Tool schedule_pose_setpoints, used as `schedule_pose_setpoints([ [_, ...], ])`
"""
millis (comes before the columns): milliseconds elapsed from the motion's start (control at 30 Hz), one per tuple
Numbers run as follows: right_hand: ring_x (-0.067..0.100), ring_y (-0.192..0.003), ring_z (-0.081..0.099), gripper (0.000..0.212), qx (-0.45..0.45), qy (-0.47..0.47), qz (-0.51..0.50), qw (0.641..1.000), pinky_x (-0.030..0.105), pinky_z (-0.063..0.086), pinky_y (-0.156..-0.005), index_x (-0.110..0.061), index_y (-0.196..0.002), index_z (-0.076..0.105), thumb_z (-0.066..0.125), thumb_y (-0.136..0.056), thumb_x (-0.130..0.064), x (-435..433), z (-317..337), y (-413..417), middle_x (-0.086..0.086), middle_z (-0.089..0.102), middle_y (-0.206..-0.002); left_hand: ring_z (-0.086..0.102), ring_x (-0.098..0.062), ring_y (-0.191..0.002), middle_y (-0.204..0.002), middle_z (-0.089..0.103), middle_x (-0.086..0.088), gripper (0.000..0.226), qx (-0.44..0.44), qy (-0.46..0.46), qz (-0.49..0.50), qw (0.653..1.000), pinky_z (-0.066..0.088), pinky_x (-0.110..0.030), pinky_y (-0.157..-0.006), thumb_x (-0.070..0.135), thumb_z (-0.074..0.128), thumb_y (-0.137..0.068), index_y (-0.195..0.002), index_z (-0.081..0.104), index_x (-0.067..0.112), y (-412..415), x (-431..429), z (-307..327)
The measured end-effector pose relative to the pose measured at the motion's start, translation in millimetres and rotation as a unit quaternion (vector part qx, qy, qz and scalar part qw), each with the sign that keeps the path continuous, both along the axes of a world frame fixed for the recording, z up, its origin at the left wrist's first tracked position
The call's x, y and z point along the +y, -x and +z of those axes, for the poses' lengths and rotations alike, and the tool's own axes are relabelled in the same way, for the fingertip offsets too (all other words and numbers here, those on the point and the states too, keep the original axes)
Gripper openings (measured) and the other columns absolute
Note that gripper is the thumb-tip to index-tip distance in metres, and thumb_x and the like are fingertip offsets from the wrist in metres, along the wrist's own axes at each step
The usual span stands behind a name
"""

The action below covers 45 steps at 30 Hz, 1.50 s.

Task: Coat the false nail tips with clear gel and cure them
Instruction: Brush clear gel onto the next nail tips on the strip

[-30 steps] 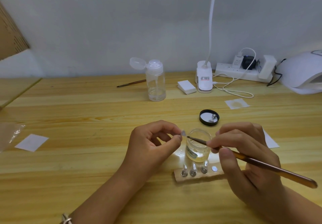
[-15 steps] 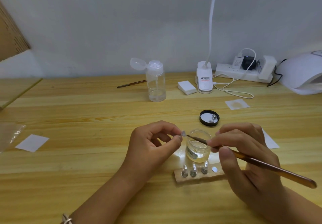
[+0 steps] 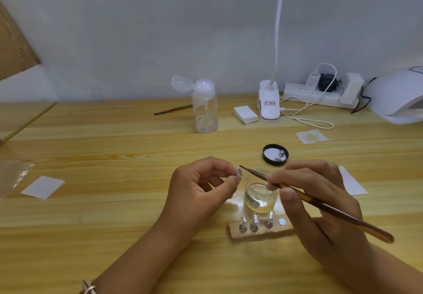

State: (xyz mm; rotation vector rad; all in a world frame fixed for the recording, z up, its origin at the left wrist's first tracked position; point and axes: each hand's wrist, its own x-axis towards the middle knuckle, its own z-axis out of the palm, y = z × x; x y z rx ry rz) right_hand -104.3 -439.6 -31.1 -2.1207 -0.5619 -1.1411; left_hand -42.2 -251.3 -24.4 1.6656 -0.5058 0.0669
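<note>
My left hand (image 3: 201, 188) pinches a small clear false nail tip (image 3: 239, 172) between thumb and forefinger, held above the table. My right hand (image 3: 315, 204) grips a brown brush (image 3: 320, 204); its fine tip touches the nail tip. Just below stands an open jar of clear gel (image 3: 259, 196). In front of the jar lies a wooden holder strip (image 3: 258, 232) with three nail tips on metal stands and one bare round magnet spot. The white curing lamp (image 3: 398, 98) sits at the far right edge.
A black jar lid (image 3: 274, 154) holding a metal stand lies behind the jar. A flip-top bottle (image 3: 204, 108), a second brush (image 3: 172, 110), a white block (image 3: 245, 114), a desk lamp base (image 3: 269, 103) and a power strip (image 3: 320, 93) line the back. Paper squares (image 3: 43, 186) lie about.
The brush tip has moved slightly up and left along the nail tip. Both hands otherwise stay in place.
</note>
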Motion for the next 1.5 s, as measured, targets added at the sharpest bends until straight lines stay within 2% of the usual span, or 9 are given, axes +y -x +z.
schedule_pose_setpoints([
  [167, 0.006, -0.097, 0.059, 0.032, 0.009, -0.010, 0.013, 1.000, 0.031, 0.039, -0.084, -0.018, -0.095, 0.067, 0.041, -0.104, -0.034, -0.1, -0.9, 3.6, -0.016, 0.068, -0.086, 0.068, -0.019, -0.060, -0.077, 0.074, -0.005, 0.008, 0.009, 0.010, 0.000, 1.000, 0.057, -0.036, -0.061, 0.017, 0.074, -0.075, -0.077, 0.074, 0.025, -0.3, 0.1, 0.2],
  [300, 0.008, -0.095, 0.060, 0.027, 0.004, -0.030, 0.018, 0.999, 0.031, 0.039, -0.083, -0.020, -0.098, 0.065, 0.043, -0.104, -0.035, 0.0, 0.6, 4.7, -0.014, 0.069, -0.087, 0.065, -0.018, -0.058, -0.077, 0.074, -0.007, 0.007, 0.010, 0.016, -0.003, 1.000, 0.056, -0.028, -0.056, 0.018, 0.074, -0.075, -0.077, 0.073, 0.024, 0.0, -0.3, 0.8],
  [467, 0.008, -0.099, 0.060, 0.026, 0.015, -0.020, 0.011, 1.000, 0.035, 0.042, -0.085, -0.019, -0.101, 0.066, 0.045, -0.103, -0.035, 1.1, -1.0, -0.1, -0.014, 0.070, -0.092, 0.059, -0.021, -0.056, -0.078, 0.075, -0.004, 0.008, 0.006, 0.008, 0.000, 1.000, 0.051, -0.045, -0.053, 0.019, 0.073, -0.076, -0.076, 0.072, 0.027, 1.0, -1.0, 1.4],
  [600, 0.007, -0.097, 0.060, 0.027, 0.012, -0.017, 0.024, 0.999, 0.032, 0.041, -0.084, -0.020, -0.099, 0.065, 0.043, -0.104, -0.036, 1.4, -0.8, 2.7, -0.015, 0.069, -0.089, 0.056, -0.014, -0.053, -0.074, 0.073, 0.001, 0.007, 0.012, 0.010, -0.004, 1.000, 0.049, -0.030, -0.052, 0.019, 0.072, -0.075, -0.078, 0.071, 0.024, 0.4, -0.9, 2.0],
  [900, 0.009, -0.102, 0.059, 0.024, 0.016, -0.012, 0.013, 1.000, 0.035, 0.041, -0.085, -0.024, -0.103, 0.064, 0.042, -0.104, -0.035, 1.8, 1.2, 1.6, -0.017, 0.067, -0.095, 0.049, -0.003, -0.053, -0.076, 0.071, 0.006, 0.008, -0.008, -0.006, 0.000, 1.000, 0.038, -0.016, -0.049, 0.018, 0.074, -0.074, -0.076, 0.073, 0.026, -0.1, 0.7, 1.0],
  [1033, 0.009, -0.098, 0.059, 0.026, 0.013, 0.000, 0.013, 1.000, 0.033, 0.040, -0.085, -0.019, -0.099, 0.066, 0.044, -0.102, -0.033, 3.0, 0.7, 1.6, -0.013, 0.068, -0.089, 0.048, 0.000, -0.052, -0.075, 0.071, 0.006, 0.009, -0.012, -0.009, 0.005, 1.000, 0.037, -0.014, -0.049, 0.017, 0.074, -0.074, -0.075, 0.074, 0.026, -0.2, 0.7, 1.0],
  [1200, 0.007, -0.095, 0.058, 0.022, 0.016, -0.014, 0.018, 1.000, 0.029, 0.037, -0.084, -0.012, -0.083, 0.069, 0.048, -0.088, -0.015, 0.2, 0.4, 4.8, -0.014, 0.065, -0.082, 0.049, 0.000, -0.053, -0.077, 0.072, 0.007, 0.011, -0.013, -0.013, 0.011, 1.000, 0.038, -0.013, -0.050, 0.018, 0.073, -0.073, -0.076, 0.074, 0.028, -0.3, 0.7, 0.7],
  [1367, 0.007, -0.101, 0.058, 0.021, 0.013, -0.002, 0.008, 1.000, 0.030, 0.037, -0.087, -0.022, -0.101, 0.063, 0.044, -0.102, -0.031, 2.1, 0.6, 1.4, -0.018, 0.066, -0.091, 0.046, 0.000, -0.050, -0.067, 0.067, 0.012, 0.012, -0.017, -0.017, 0.017, 1.000, 0.035, -0.012, -0.048, 0.015, 0.073, -0.072, -0.073, 0.074, 0.028, -1.0, -0.2, -0.3],
  [1500, 0.007, -0.097, 0.059, 0.021, 0.016, -0.004, 0.019, 1.000, 0.031, 0.039, -0.084, -0.019, -0.094, 0.066, 0.047, -0.098, -0.028, 2.8, 0.4, 2.2, -0.017, 0.066, -0.087, 0.046, 0.001, -0.051, -0.068, 0.068, 0.012, 0.014, -0.021, -0.014, 0.020, 0.999, 0.036, -0.013, -0.048, 0.017, 0.073, -0.072, -0.073, 0.074, 0.031, -1.0, 0.0, -0.8],
])
